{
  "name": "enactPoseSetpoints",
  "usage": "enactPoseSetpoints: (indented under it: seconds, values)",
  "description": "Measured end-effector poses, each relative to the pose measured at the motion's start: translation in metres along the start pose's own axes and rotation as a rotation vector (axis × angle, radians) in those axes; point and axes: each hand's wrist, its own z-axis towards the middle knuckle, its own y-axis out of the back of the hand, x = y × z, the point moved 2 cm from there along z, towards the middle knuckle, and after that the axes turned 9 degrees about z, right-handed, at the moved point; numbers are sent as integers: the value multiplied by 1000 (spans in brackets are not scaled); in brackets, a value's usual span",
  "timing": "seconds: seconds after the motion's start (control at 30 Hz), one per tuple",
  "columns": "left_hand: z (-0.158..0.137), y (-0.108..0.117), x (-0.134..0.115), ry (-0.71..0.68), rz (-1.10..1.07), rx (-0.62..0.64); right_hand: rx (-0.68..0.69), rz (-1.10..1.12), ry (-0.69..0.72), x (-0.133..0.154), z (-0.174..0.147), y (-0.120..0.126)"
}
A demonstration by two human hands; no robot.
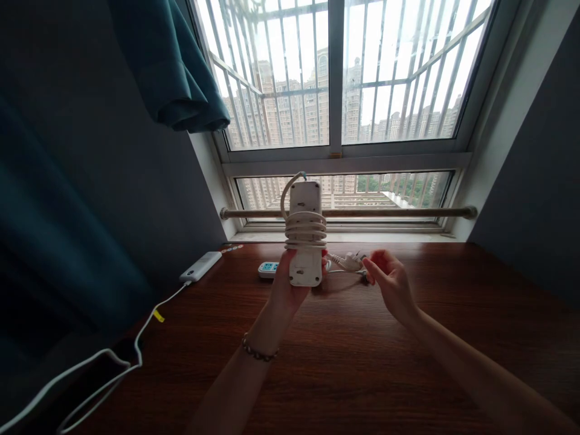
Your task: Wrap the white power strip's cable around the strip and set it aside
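Observation:
My left hand (289,277) grips a white power strip (305,266) and holds it upright above the table, its back with screw holes facing me. The strip's white cord (306,228) is wound around its middle in several turns, with a loop rising at the top end. From the wrapped part, a short length of cord runs right to a white plug (350,261). Beside that plug is my right hand (387,275), thumb and fingers pinched together at its prongs. A second white power strip (268,270) with blue sockets lies behind my left hand, partly hidden.
On the left of the brown wooden table (344,362) lies another white power strip (202,266), its cable (138,344) trailing toward the front left with a yellow tag (158,316). A horizontal rail (389,212) crosses before the barred window. A blue curtain (181,90) hangs at left.

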Motion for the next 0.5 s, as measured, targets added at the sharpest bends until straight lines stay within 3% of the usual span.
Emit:
enactPoseSetpoints:
  seconds: [0.23,0.5]
  values:
    - [4,0,4,-5,-276,-64,-164,346,-25,2,11,-42]
    - [3,-1,18,44,-338,-121,-218,583,-103,-15,19,-49]
